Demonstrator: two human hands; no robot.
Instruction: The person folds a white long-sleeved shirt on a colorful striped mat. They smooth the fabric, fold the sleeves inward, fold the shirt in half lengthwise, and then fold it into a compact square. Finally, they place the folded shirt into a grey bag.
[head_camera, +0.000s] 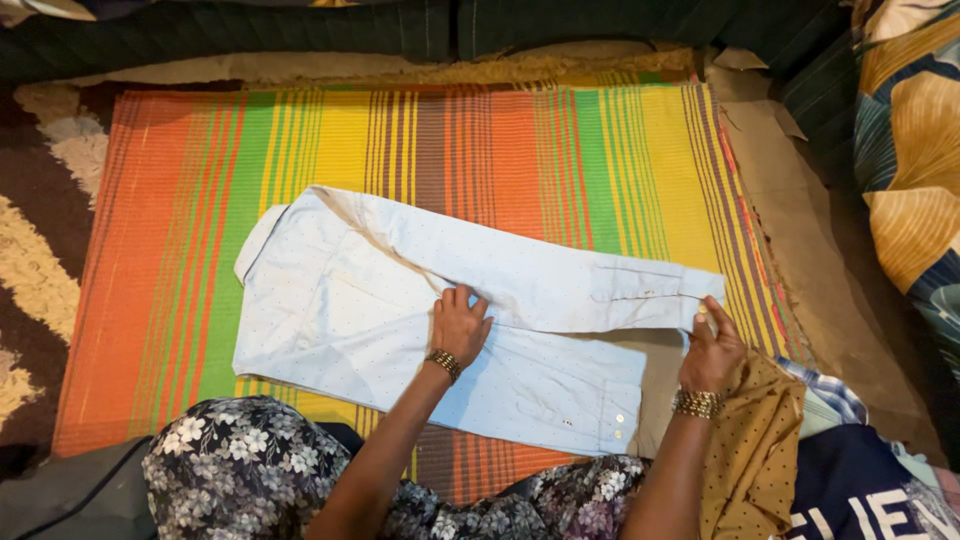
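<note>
A striped mat (600, 150) in orange, green and yellow covers the floor. On its near middle lies a pale blue shirt (340, 310) (partly folded). The left hand (459, 327) presses flat on it, fingers spread. The right hand (712, 350) pinches the sleeve cuff (690, 290). Folded clothes (800, 440) lie near right.

Shirt (400, 300): pale blue cloth, matt, smooth, finely dotted. Mat (600, 160): woven, ribbed, striped, matt. Bangles (696, 403): shiny gold-coloured metal. Cardboard (790, 230), right of frame: dull brown, creased.
</note>
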